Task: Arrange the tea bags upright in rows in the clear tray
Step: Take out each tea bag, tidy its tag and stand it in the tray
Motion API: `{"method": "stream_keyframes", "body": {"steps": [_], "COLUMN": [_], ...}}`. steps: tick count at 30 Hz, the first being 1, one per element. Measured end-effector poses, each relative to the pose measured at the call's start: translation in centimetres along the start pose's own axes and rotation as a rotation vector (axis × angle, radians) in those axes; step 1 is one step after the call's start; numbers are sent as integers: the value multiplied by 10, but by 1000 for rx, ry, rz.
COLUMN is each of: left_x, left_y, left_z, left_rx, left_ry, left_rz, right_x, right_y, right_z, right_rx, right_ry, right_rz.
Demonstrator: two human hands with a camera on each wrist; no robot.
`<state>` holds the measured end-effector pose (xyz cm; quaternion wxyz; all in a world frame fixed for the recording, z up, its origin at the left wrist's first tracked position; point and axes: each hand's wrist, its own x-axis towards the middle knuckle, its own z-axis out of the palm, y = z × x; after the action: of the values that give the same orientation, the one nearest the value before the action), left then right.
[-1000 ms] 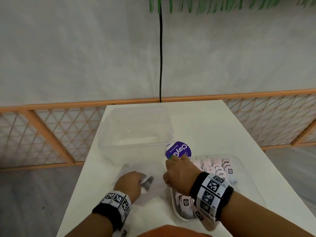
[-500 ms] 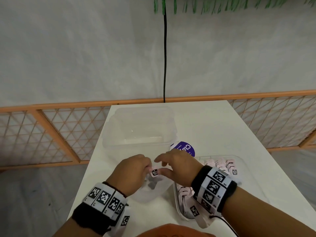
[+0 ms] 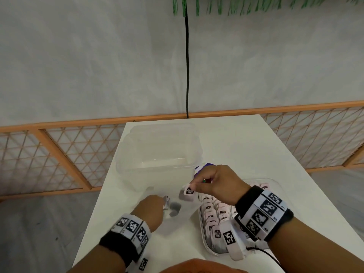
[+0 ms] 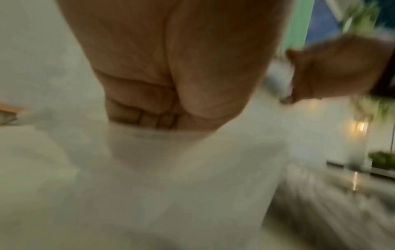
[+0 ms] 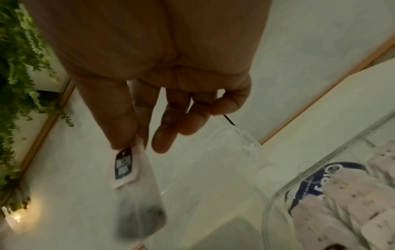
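White table [image 3: 236, 146], pale wall behind, orange lattice rail [image 3: 59, 154] along it. Right hand [image 3: 214, 184] pinches a tea bag [image 5: 136, 189] by its pink tag between thumb and forefinger, other fingers loosely spread; the translucent pouch with dark leaf hangs below, held above the table. Left hand [image 3: 151, 207] low inside a soft clear bag [image 3: 177, 217], fingers curled; whether it grips a second tea bag, cannot tell. Clear tray [image 3: 208, 247] at right, rows of pink-tagged bags upright. Empty clear tub [image 3: 157, 152] behind.
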<state>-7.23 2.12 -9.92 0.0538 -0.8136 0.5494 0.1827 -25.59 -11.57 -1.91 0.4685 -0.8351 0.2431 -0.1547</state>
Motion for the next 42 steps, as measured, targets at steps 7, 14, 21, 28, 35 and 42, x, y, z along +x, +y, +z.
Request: {"method": "stream_keyframes", "body": {"steps": [7,14,21,28,35,42], "left_x": [25,21,4,-44,-71,-86], "left_y": [4,6,8,6,18,42], "left_z": [18,10,-23,-83,-120,-132], "left_rx": [-16,-36,-56,-228,-418,-844], "left_ry": [99,101,57,273,668,626], "left_rz": [-115,-134,17,279,467,387], "right_x": [-13,-18,-15,-18,-29,-34], "right_y": [-8,-7,-11,-24,-50,-70], "right_z": [-8,-7,-7,-19,-34,-36], "right_rx": [-40,-37,-73,-80,-67,-58], "right_ry": [-39,-54,-42,-46,-107,-6], "right_rz": [-27,8,-6,-41,-111,-184]}}
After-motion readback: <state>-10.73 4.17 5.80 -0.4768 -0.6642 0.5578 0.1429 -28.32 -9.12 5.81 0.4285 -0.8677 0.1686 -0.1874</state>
